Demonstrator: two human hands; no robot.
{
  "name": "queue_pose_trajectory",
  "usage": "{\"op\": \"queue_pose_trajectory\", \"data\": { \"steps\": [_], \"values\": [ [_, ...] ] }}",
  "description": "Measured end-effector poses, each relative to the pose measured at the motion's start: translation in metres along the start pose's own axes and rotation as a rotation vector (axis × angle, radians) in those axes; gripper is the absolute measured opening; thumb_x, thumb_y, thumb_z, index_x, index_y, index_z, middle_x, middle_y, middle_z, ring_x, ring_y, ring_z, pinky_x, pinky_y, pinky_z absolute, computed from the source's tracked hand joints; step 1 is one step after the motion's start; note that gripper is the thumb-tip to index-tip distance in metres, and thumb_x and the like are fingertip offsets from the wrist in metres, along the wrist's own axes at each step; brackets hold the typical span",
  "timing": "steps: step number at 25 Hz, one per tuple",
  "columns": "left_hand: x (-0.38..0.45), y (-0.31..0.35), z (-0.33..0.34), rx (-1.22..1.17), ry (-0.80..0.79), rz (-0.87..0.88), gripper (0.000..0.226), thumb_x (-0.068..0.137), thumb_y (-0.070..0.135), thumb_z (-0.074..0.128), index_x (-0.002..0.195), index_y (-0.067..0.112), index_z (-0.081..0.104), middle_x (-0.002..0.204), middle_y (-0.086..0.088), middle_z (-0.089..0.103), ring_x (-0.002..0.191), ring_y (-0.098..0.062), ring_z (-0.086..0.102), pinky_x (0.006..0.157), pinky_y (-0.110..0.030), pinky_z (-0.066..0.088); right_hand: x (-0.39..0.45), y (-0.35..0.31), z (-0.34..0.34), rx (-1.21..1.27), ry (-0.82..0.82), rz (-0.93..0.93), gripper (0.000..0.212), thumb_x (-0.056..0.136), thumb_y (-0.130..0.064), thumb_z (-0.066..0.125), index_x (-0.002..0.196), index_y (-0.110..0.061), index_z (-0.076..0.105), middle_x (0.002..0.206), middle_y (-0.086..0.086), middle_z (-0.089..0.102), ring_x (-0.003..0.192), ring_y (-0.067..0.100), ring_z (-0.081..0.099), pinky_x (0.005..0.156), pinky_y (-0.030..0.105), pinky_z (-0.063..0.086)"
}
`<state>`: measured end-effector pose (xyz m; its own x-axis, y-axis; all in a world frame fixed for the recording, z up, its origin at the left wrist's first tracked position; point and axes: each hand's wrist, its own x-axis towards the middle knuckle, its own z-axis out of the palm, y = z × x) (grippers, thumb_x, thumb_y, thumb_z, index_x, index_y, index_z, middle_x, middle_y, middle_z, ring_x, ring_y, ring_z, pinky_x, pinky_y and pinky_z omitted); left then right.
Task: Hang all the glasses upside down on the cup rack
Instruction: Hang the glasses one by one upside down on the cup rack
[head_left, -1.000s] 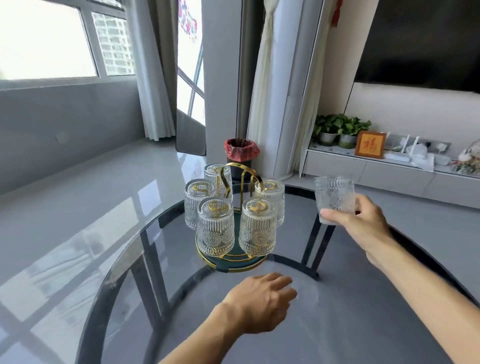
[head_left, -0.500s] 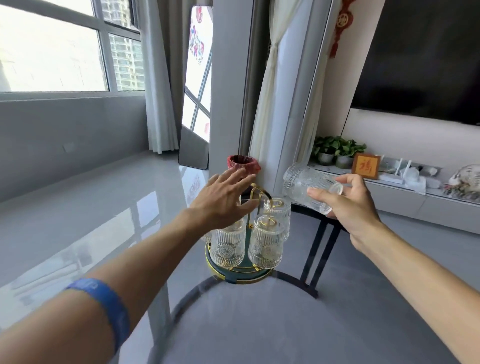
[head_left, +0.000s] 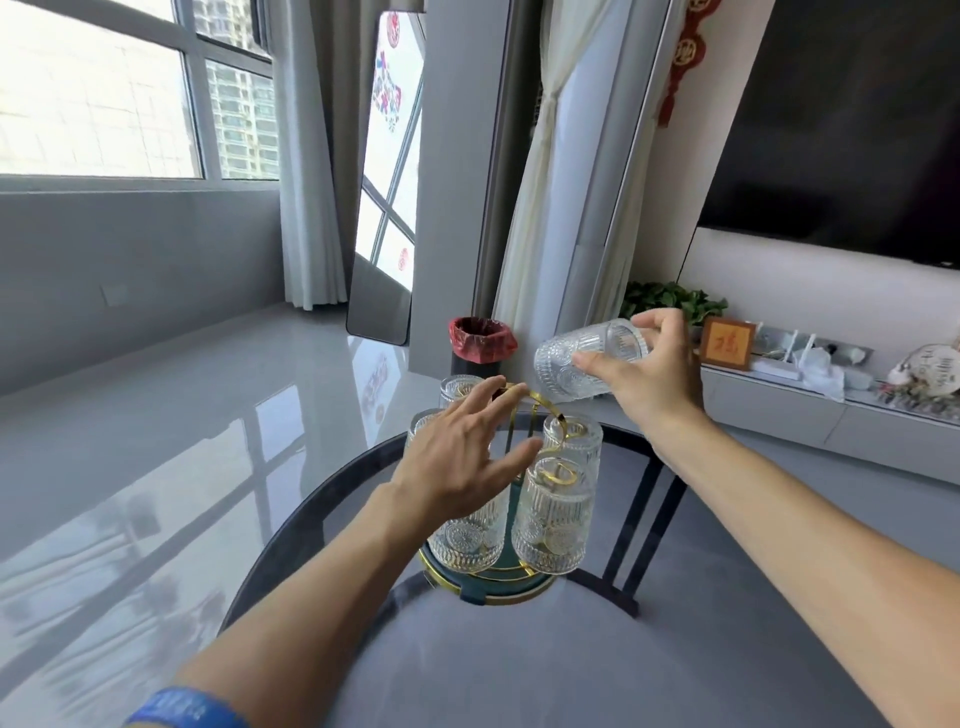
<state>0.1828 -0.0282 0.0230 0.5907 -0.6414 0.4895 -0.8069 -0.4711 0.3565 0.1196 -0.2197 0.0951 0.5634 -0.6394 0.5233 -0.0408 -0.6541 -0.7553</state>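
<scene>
A gold wire cup rack (head_left: 540, 405) on a teal round base (head_left: 511, 587) stands near the middle of the round glass table. Several ribbed clear glasses (head_left: 556, 514) hang upside down on it. My right hand (head_left: 647, 374) grips one more ribbed glass (head_left: 582, 358), tipped on its side, just above and to the right of the rack's top loop. My left hand (head_left: 457, 457) hovers over the rack's left side with fingers spread, its fingertips at the gold loop, and hides part of the left glasses.
The dark-rimmed round glass table (head_left: 322, 499) has black legs showing through it. Beyond it stand a bin with a red liner (head_left: 480, 343), a curtain, a leaning mirror (head_left: 384, 208) and a low cabinet (head_left: 831, 410) with plants and a framed sign.
My left hand rose from the table to the rack's top. My right hand carried the glass left toward the rack and tipped it from upright onto its side.
</scene>
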Motion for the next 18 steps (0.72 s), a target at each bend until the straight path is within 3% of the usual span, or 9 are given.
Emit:
{"op": "queue_pose_trajectory", "data": {
  "steps": [12,16,18],
  "values": [
    [0.001,-0.002,-0.002,-0.041,0.029,0.034,0.064,0.093,0.065,0.038,0.15,0.037,0.028,0.158,0.004,0.033,0.133,-0.02,0.047,0.101,-0.038,0.041,0.034,0.006,0.068,-0.295,-0.393,0.008,0.046,0.061,-0.03,0.09,0.092,-0.019,0.057,0.097,-0.001,0.054,0.091,0.021,0.053,0.069,0.032,0.04],
    [0.001,-0.006,-0.001,-0.045,0.032,0.061,0.061,0.093,0.065,0.039,0.148,0.04,0.027,0.156,0.005,0.035,0.129,-0.02,0.051,0.099,-0.039,0.044,0.034,0.02,0.084,-0.358,-0.502,0.016,0.037,0.06,-0.024,0.088,0.072,-0.023,0.053,0.074,-0.005,0.056,0.067,0.017,0.053,0.051,0.027,0.035],
    [0.001,-0.006,0.001,-0.056,0.042,0.067,0.062,0.093,0.065,0.038,0.149,0.043,0.022,0.156,0.005,0.035,0.129,-0.019,0.051,0.098,-0.04,0.044,0.034,0.027,0.089,-0.394,-0.588,-0.027,0.039,0.056,-0.023,0.089,0.065,-0.024,0.05,0.067,-0.007,0.056,0.063,0.016,0.052,0.051,0.026,0.036]
  ]
}}
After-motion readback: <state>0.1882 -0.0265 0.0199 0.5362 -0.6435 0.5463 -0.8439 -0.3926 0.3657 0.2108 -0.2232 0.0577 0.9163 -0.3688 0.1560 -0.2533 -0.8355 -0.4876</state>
